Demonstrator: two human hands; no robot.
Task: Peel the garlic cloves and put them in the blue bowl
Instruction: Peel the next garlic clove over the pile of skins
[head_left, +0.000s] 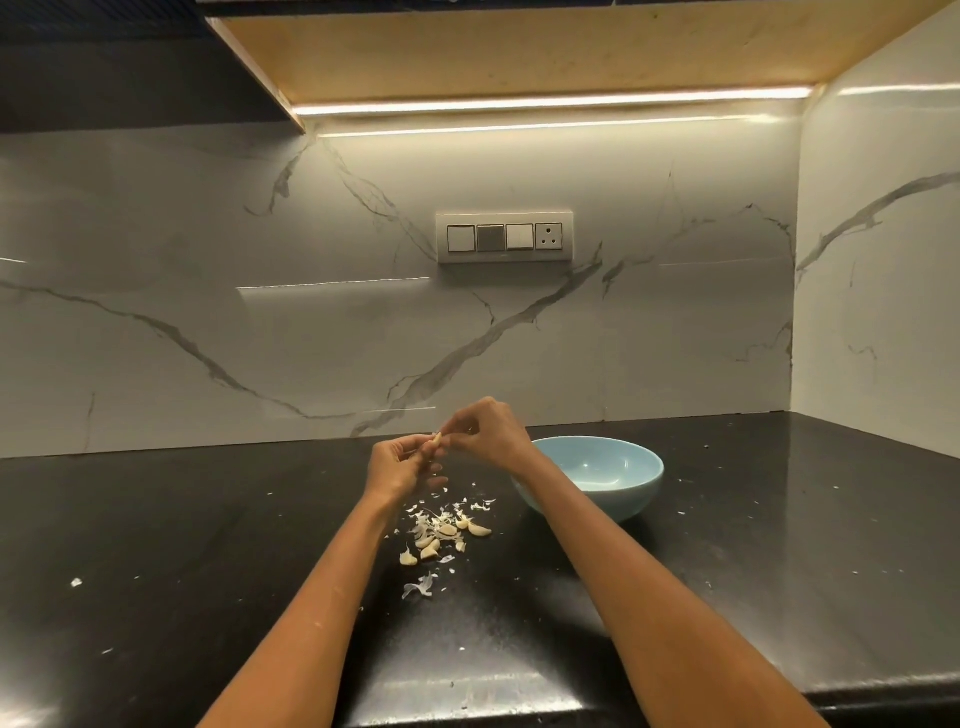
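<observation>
Above the black counter, my left hand (400, 465) pinches a pale garlic clove (437, 439) between thumb and fingers. My right hand (488, 431) pinches at the clove's upper end from the right, fingers curled. A pile of several garlic cloves (439, 538) and loose papery skins lies on the counter below my hands. The blue bowl (631, 496) stands to the right of the pile, partly behind my right forearm; the part of its inside that I see holds nothing.
The black counter (753, 561) runs to a marble backsplash behind and a side wall at the right. Small skin flecks dot the counter, one at the left (76, 582). A switch panel (505, 237) sits on the wall.
</observation>
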